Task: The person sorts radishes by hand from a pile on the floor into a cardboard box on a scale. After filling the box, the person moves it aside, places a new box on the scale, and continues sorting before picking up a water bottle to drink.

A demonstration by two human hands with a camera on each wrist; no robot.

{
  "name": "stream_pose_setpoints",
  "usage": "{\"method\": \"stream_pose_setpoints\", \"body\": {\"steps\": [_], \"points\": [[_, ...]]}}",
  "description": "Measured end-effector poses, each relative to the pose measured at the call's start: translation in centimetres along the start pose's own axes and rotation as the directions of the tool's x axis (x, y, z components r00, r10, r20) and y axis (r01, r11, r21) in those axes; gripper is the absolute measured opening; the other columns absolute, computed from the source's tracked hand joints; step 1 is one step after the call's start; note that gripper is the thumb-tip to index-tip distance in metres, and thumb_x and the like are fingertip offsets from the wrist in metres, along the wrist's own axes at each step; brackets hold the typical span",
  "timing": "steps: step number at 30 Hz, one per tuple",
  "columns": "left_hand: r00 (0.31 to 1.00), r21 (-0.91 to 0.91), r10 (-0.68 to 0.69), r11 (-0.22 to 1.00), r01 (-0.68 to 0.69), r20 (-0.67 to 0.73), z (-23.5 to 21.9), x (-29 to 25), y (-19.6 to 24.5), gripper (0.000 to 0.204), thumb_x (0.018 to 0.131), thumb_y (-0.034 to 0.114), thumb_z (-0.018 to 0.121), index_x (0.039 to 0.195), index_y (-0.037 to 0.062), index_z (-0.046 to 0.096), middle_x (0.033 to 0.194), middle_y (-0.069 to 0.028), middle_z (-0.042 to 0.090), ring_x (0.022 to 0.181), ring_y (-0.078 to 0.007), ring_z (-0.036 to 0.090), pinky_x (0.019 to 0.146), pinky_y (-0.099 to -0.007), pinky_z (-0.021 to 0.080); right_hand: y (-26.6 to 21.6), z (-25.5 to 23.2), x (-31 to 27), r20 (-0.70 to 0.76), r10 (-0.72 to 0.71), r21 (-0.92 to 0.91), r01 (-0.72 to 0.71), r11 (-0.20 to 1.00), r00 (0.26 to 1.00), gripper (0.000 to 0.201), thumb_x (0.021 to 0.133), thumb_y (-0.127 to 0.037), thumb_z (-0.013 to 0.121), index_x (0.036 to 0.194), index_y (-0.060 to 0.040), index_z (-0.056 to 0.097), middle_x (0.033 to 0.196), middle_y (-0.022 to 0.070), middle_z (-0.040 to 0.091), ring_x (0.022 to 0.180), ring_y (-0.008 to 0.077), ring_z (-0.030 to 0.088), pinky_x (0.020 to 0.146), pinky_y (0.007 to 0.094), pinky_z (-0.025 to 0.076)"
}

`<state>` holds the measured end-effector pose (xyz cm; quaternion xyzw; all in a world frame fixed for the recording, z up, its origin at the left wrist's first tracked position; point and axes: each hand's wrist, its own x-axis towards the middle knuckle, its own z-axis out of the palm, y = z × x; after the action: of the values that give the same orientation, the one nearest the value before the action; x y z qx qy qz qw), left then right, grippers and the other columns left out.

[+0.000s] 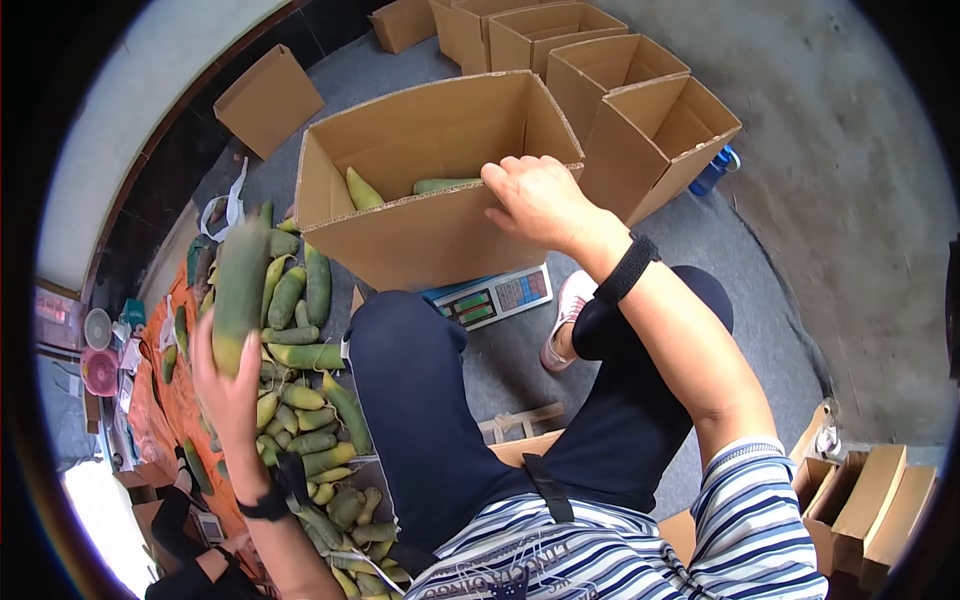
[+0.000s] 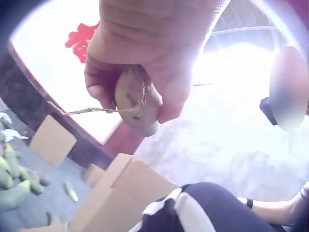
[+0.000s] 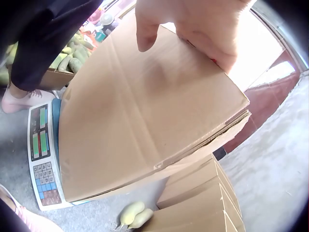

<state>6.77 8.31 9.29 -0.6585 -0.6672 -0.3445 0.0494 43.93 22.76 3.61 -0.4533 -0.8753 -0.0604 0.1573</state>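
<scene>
A large green radish (image 1: 240,285), yellowish at its lower end, is held up by the left hand (image 1: 228,385) left of the open carton (image 1: 430,235). In the left wrist view the left hand (image 2: 140,43) grips the radish (image 2: 137,104), whose thin root trails sideways. Two green radishes show inside the carton, one (image 1: 362,190) leaning at its left. The right hand (image 1: 535,200) grips the carton's near rim at the right; in the right wrist view, the right hand (image 3: 193,24) has its fingers over the edge of the carton (image 3: 145,106). Beneath the carton is a digital scale (image 1: 495,298).
Many radishes (image 1: 305,420) lie heaped on the left beside an orange sheet (image 1: 150,410). Several open cartons (image 1: 635,130) stand behind at the right, near a blue bottle (image 1: 710,172). Another person's arm (image 1: 215,560) shows at lower left. Two radishes (image 3: 133,212) lie on the floor.
</scene>
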Motion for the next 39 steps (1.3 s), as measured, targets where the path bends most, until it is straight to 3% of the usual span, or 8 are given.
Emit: {"method": "stream_pose_setpoints", "body": {"steps": [10,17,18,24,28,30,33,39], "points": [[0.934,-0.078,0.355,0.933,-0.352,0.031,10.3,7.4,4.3,0.041,0.087,0.015,0.065,0.123,0.0007,0.053,0.124,-0.0172,0.054,0.116,-0.0299,0.052,0.096,-0.0367,0.042,0.1,-0.2,-0.2,-0.013,0.005,0.052,-0.005,0.999,1.000,0.030,0.078,-0.024,0.071,0.092,-0.0037,0.054,0.086,0.0140,0.062,0.087,0.0323,0.063,0.077,0.0431,0.050],[0.912,0.070,-0.035,0.998,0.007,0.409,9.9,-13.4,-10.1,0.039,0.082,0.011,0.064,0.116,-0.0034,0.051,0.119,-0.0255,0.050,0.112,-0.0449,0.048,0.097,-0.0450,0.040,0.1,-0.1,-0.1,-0.042,-0.034,0.034,0.035,0.999,0.999,0.031,0.077,-0.022,0.071,0.094,-0.0032,0.053,0.089,0.0147,0.062,0.088,0.0334,0.062,0.076,0.0432,0.050],[0.806,0.170,-0.223,0.973,0.154,0.549,9.2,-17.4,-10.7,0.038,0.080,0.012,0.066,0.111,-0.0032,0.052,0.115,-0.0247,0.050,0.108,-0.0443,0.050,0.092,-0.0460,0.043,0.2,0.0,-0.1,-0.035,-0.033,0.035,0.035,0.999,0.999,0.031,0.078,-0.022,0.071,0.094,-0.0028,0.053,0.089,0.0151,0.062,0.089,0.0340,0.062,0.077,0.0435,0.050],[0.176,0.463,-0.461,0.886,0.034,0.870,6.1,-36.8,-11.9,0.039,0.077,0.029,0.070,0.105,0.0034,0.061,0.112,-0.0214,0.057,0.100,-0.0399,0.061,0.085,-0.0468,0.051,-0.7,-0.8,-0.1,0.013,-0.038,-0.023,0.038,0.999,0.999,0.033,0.079,-0.020,0.070,0.102,-0.0024,0.053,0.093,0.0168,0.062,0.092,0.0352,0.061,0.079,0.0443,0.049],[0.187,0.353,-0.447,0.852,0.387,0.875,8.4,-49.9,-17.2,0.039,0.076,0.030,0.070,0.103,0.0037,0.061,0.107,-0.0233,0.061,0.097,-0.0397,0.063,0.084,-0.0482,0.051,-0.9,-0.6,0.3,-0.052,-0.055,-0.049,0.052,0.997,0.997,0.032,0.078,-0.019,0.071,0.099,-0.0023,0.053,0.092,0.0161,0.062,0.091,0.0342,0.061,0.079,0.0443,0.049],[0.338,0.198,-0.366,0.876,0.440,0.867,9.3,-54.0,-18.4,0.038,0.076,0.029,0.069,0.102,0.0028,0.062,0.101,-0.0251,0.064,0.095,-0.0415,0.063,0.083,-0.0494,0.050,-0.8,-0.3,0.4,-0.058,-0.050,-0.057,0.047,0.997,0.997,0.032,0.079,-0.019,0.071,0.100,-0.0023,0.053,0.094,0.0166,0.062,0.091,0.0348,0.061,0.079,0.0444,0.049],[0.229,0.306,-0.459,0.817,0.488,0.859,7.8,-48.9,-14.7,0.037,0.077,0.028,0.067,0.101,0.0007,0.061,0.098,-0.0256,0.065,0.096,-0.0431,0.061,0.084,-0.0487,0.049,-0.6,0.2,0.4,-0.067,-0.053,-0.083,0.047,0.995,0.996,0.033,0.082,-0.021,0.069,0.105,-0.0023,0.054,0.096,0.0173,0.062,0.093,0.0355,0.061,0.078,0.0450,0.049],[0.257,0.332,-0.555,0.743,0.581,0.791,7.5,-47.7,-15.1,0.036,0.078,0.028,0.065,0.100,-0.0011,0.060,0.101,-0.0271,0.063,0.099,-0.0439,0.060,0.086,-0.0483,0.048,-1.4,-0.2,0.7,0.004,-0.008,-0.088,0.008,0.996,1.000,0.031,0.084,-0.022,0.067,0.105,-0.0023,0.055,0.096,0.0166,0.063,0.093,0.0355,0.061,0.079,0.0450,0.049]]}}
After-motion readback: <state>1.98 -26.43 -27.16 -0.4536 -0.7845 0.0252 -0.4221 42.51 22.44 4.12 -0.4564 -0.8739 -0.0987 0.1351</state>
